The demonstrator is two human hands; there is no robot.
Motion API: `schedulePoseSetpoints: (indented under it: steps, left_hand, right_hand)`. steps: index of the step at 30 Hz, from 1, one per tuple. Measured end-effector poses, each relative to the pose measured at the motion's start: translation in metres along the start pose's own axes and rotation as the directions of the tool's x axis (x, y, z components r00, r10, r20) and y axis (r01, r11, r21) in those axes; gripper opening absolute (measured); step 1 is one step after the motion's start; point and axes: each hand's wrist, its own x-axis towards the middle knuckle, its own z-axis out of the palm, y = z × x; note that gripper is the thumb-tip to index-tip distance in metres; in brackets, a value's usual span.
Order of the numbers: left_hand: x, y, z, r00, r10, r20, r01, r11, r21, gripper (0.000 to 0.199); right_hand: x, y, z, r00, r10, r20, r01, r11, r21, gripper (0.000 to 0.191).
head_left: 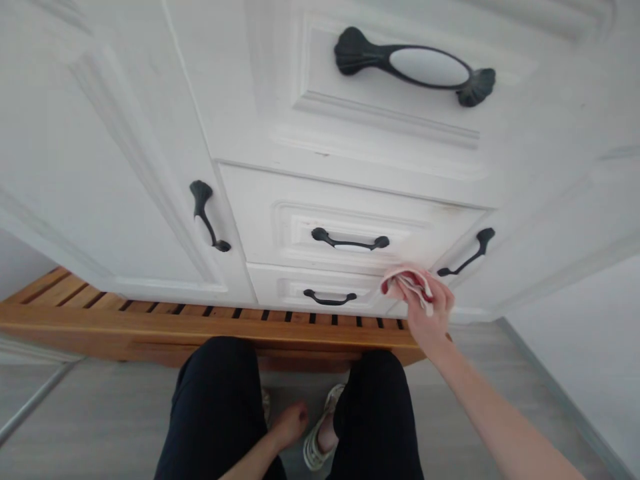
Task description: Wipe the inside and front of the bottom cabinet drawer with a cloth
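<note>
My right hand [433,310] is closed around a crumpled pink and white cloth [407,280]. The cloth lies against the right end of the lower white drawer fronts, just left of a dark door handle [470,255]. Beside it are the middle drawer [255,213], with a dark handle [350,241], and the bottom drawer [270,283], with a similar handle [330,298]. Down between my knees, away from the cabinet, my left hand [290,425] hangs with its fingers curled in; nothing shows in it.
A larger drawer handle with a white oval inlay [430,67] juts out above. To the left is a cabinet door with a dark handle [207,217]. A slatted wooden bench [150,327] runs along the cabinet's base, in front of my knees. A white wall [585,340] stands at the right.
</note>
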Motion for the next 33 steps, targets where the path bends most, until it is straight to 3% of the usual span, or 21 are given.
schedulePoseSetpoints:
  steps: [3, 7, 10, 13, 16, 19, 22, 24, 26, 28, 29, 31, 32, 33]
  left_hand:
    - [-0.006, -0.003, -0.002, 1.000, -0.002, 0.005, 0.002, 0.999, 0.049, 0.024]
    - [-0.014, -0.005, -0.006, 1.000, 0.010, -0.024, -0.008, 0.997, 0.076, 0.024]
    - [-0.015, -0.005, -0.006, 0.999, 0.010, -0.032, -0.007, 0.996, 0.085, 0.026]
    - [-0.013, -0.006, -0.003, 1.000, 0.011, 0.000, -0.011, 0.996, 0.093, 0.027]
    - [-0.011, -0.006, 0.000, 0.999, 0.022, 0.025, -0.024, 0.995, 0.100, 0.027]
    - [-0.013, -0.001, -0.001, 0.999, 0.031, 0.021, -0.033, 0.996, 0.087, 0.025]
    - [-0.020, 0.010, -0.010, 0.994, 0.078, -0.083, -0.075, 0.997, 0.035, 0.025]
    - [-0.025, 0.023, -0.021, 0.969, 0.109, -0.220, -0.111, 0.994, 0.007, 0.021]
    - [-0.032, 0.039, -0.038, 0.927, 0.121, -0.355, -0.134, 0.991, -0.012, 0.032]
    - [-0.039, 0.059, -0.060, 0.875, 0.138, -0.464, -0.171, 0.985, -0.031, 0.041]
    - [-0.043, 0.070, -0.071, 0.839, 0.161, -0.520, -0.216, 0.975, -0.045, 0.040]
    - [-0.053, 0.093, -0.092, 0.724, 0.220, -0.654, -0.346, 0.936, -0.068, 0.031]
    - [-0.058, 0.105, -0.101, 0.667, 0.250, -0.702, -0.405, 0.912, -0.061, 0.035]
    - [-0.064, 0.116, -0.109, 0.621, 0.286, -0.730, -0.441, 0.897, -0.023, 0.043]
  right_hand:
    - [-0.010, -0.010, 0.043, 0.996, -0.008, -0.087, 0.011, 1.000, 0.028, 0.049]
    - [-0.067, -0.016, 0.064, 0.996, -0.055, 0.064, 0.051, 0.997, 0.064, 0.035]
    - [-0.109, -0.023, 0.060, 0.969, -0.056, 0.242, 0.035, 0.995, 0.090, 0.032]
    - [-0.131, -0.031, 0.056, 0.932, 0.030, 0.362, -0.059, 0.996, 0.069, 0.039]
    - [-0.134, -0.041, 0.056, 0.875, 0.077, 0.479, -0.123, 0.990, 0.064, 0.040]
    - [-0.122, -0.055, 0.050, 0.799, 0.014, 0.601, -0.113, 0.985, 0.127, 0.034]
    - [-0.111, -0.077, 0.034, 0.759, -0.006, 0.651, -0.142, 0.974, 0.174, 0.038]
    - [-0.116, -0.093, 0.018, 0.735, 0.041, 0.677, -0.258, 0.940, 0.223, 0.038]
    - [-0.135, -0.108, 0.001, 0.700, 0.138, 0.701, -0.448, 0.849, 0.281, 0.035]
    - [-0.166, -0.120, -0.013, 0.625, 0.308, 0.718, -0.673, 0.678, 0.296, 0.031]
    - [-0.182, -0.124, -0.019, 0.545, 0.408, 0.733, -0.787, 0.549, 0.280, 0.029]
    - [-0.211, -0.131, -0.025, 0.307, 0.551, 0.776, -0.951, 0.201, 0.235, 0.030]
    - [-0.220, -0.133, -0.026, 0.195, 0.552, 0.811, -0.975, 0.023, 0.219, 0.033]
    - [-0.225, -0.135, -0.027, 0.122, 0.520, 0.845, -0.971, -0.115, 0.211, 0.036]
